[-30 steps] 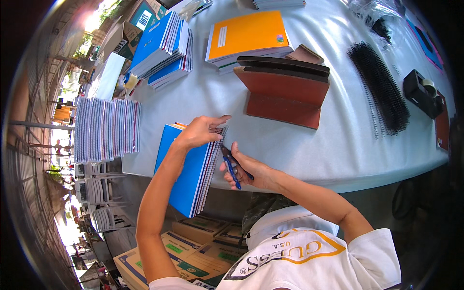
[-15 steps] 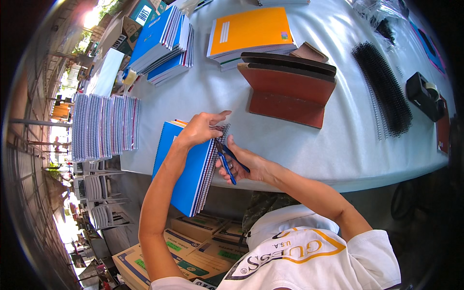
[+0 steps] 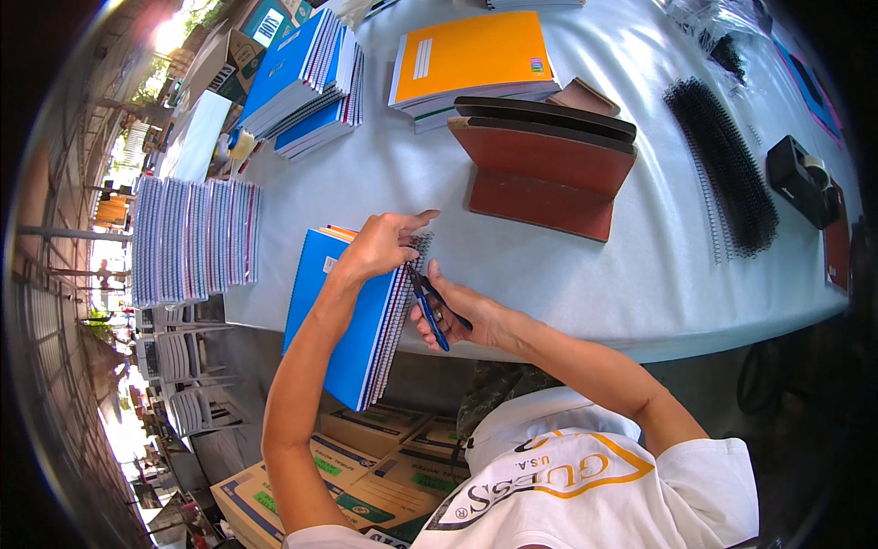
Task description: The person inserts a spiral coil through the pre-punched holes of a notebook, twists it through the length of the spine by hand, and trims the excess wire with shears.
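Observation:
A stack of blue-covered spiral notebooks (image 3: 352, 320) lies tilted at the table's near edge, its lower end jutting past it. My left hand (image 3: 377, 247) grips the top right corner, thumb bent by the binding and index finger stretched out; exactly what its fingertips pinch is hidden. A loose end of dark spiral coil (image 3: 422, 243) sticks out beyond that corner. In my right hand (image 3: 462, 311) are blue-handled pliers (image 3: 432, 316), held with their jaws up against the coil beside my left thumb.
Ahead stand a reddish-brown angled stand (image 3: 544, 174) and yellow notebooks (image 3: 476, 57). Black spiral coils (image 3: 722, 169) and a tape dispenser (image 3: 805, 183) lie right. Stacked blue notebooks (image 3: 297, 69) and a row of bound notebooks (image 3: 197, 240) stand left. Cardboard boxes (image 3: 366, 467) sit below the table.
The view has shifted very slightly. Both hands, the pliers and the notebooks keep nearly the same places.

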`<action>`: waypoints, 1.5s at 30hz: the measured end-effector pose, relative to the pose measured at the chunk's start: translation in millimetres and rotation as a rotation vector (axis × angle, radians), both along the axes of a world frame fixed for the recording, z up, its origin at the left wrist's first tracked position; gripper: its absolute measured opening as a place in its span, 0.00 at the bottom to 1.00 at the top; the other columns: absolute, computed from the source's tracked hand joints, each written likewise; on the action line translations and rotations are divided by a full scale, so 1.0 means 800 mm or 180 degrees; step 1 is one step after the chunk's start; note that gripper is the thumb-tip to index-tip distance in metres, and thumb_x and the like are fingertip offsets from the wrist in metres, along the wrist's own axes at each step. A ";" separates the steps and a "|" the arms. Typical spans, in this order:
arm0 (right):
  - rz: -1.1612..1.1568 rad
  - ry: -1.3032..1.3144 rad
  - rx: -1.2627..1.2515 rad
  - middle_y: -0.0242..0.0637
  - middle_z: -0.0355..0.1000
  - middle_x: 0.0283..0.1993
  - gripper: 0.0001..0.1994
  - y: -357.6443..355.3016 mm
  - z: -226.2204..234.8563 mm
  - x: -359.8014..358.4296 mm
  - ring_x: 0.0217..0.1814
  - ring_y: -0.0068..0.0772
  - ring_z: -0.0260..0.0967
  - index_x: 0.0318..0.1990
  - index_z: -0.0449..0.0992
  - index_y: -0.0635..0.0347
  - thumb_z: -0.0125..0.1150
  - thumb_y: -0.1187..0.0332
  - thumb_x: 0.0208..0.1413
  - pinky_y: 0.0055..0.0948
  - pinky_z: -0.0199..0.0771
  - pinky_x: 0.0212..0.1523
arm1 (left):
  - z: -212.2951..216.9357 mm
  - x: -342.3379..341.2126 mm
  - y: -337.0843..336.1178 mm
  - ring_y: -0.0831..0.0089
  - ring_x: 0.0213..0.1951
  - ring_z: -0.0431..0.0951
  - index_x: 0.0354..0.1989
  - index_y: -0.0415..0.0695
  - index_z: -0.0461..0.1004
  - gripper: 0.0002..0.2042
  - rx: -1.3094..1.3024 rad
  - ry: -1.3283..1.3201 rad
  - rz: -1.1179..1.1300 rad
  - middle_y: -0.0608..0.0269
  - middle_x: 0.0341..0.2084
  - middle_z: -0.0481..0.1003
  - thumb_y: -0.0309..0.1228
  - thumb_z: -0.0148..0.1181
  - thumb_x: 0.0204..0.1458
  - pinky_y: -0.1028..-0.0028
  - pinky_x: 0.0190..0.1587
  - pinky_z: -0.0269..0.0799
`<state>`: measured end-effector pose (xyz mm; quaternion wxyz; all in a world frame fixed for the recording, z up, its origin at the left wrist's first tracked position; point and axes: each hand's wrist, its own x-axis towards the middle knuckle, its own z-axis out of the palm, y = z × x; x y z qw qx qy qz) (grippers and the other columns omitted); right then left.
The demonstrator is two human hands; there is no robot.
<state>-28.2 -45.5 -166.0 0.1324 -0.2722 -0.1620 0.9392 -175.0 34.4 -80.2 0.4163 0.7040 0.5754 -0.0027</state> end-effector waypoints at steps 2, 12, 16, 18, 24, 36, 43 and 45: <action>0.0007 0.0071 -0.0039 0.35 0.69 0.24 0.40 0.001 -0.007 0.000 0.25 0.32 0.69 0.34 0.71 0.60 0.26 0.28 0.56 0.34 0.76 0.32 | 0.001 0.001 0.000 0.53 0.56 0.72 0.61 0.41 0.66 0.32 0.0034 0.0011 -0.0010 0.53 0.59 0.68 0.11 0.58 0.42 0.63 0.60 0.68; 0.0064 0.0220 -0.0104 0.30 0.59 0.19 0.38 0.003 -0.015 -0.003 0.20 0.26 0.57 0.30 0.67 0.58 0.27 0.27 0.56 0.28 0.62 0.23 | -0.008 0.009 -0.001 0.58 0.42 0.81 0.61 0.52 0.68 0.35 0.0370 0.0710 -0.0227 0.42 0.39 0.78 0.16 0.64 0.39 0.68 0.48 0.75; -0.0005 0.0113 -0.0118 0.31 0.61 0.20 0.38 -0.006 -0.010 -0.001 0.21 0.29 0.59 0.31 0.67 0.58 0.26 0.28 0.56 0.30 0.66 0.24 | -0.021 -0.001 -0.001 0.57 0.45 0.80 0.61 0.49 0.68 0.35 0.0574 0.0279 -0.0123 0.42 0.44 0.77 0.13 0.62 0.39 0.68 0.49 0.76; -0.0075 -0.0001 -0.0165 0.31 0.63 0.21 0.39 -0.004 -0.001 -0.001 0.21 0.30 0.63 0.30 0.68 0.58 0.25 0.28 0.57 0.32 0.70 0.25 | -0.025 -0.005 -0.004 0.56 0.49 0.78 0.61 0.47 0.68 0.35 0.0530 0.0004 0.0013 0.43 0.51 0.73 0.12 0.61 0.39 0.68 0.52 0.75; -0.0110 -0.0085 -0.0385 0.33 0.64 0.23 0.39 0.004 0.004 -0.001 0.23 0.30 0.62 0.32 0.68 0.60 0.25 0.29 0.57 0.32 0.71 0.28 | -0.033 -0.009 -0.005 0.54 0.53 0.75 0.61 0.45 0.67 0.34 0.0652 -0.0296 0.0011 0.50 0.63 0.61 0.10 0.58 0.39 0.66 0.56 0.73; -0.0143 -0.0142 -0.0507 0.33 0.61 0.21 0.38 0.003 -0.001 0.000 0.22 0.30 0.60 0.32 0.66 0.60 0.27 0.29 0.58 0.32 0.68 0.26 | -0.035 0.004 -0.012 0.47 0.57 0.70 0.63 0.51 0.65 0.40 0.1212 0.0323 -0.0055 0.44 0.66 0.53 0.12 0.64 0.35 0.64 0.55 0.73; -0.0103 -0.0139 -0.0712 0.37 0.66 0.26 0.40 0.014 -0.007 0.000 0.28 0.34 0.65 0.34 0.69 0.63 0.25 0.30 0.58 0.39 0.74 0.32 | -0.039 0.004 -0.012 0.47 0.60 0.65 0.64 0.52 0.64 0.43 0.1327 0.0421 -0.0067 0.42 0.66 0.52 0.12 0.66 0.33 0.66 0.51 0.76; -0.0112 -0.0169 -0.0729 0.38 0.66 0.26 0.40 0.013 -0.007 0.000 0.28 0.35 0.66 0.35 0.69 0.63 0.25 0.30 0.59 0.39 0.74 0.32 | -0.037 0.007 -0.015 0.46 0.60 0.65 0.64 0.52 0.64 0.43 0.1385 0.0433 -0.0089 0.41 0.66 0.52 0.12 0.66 0.33 0.66 0.52 0.75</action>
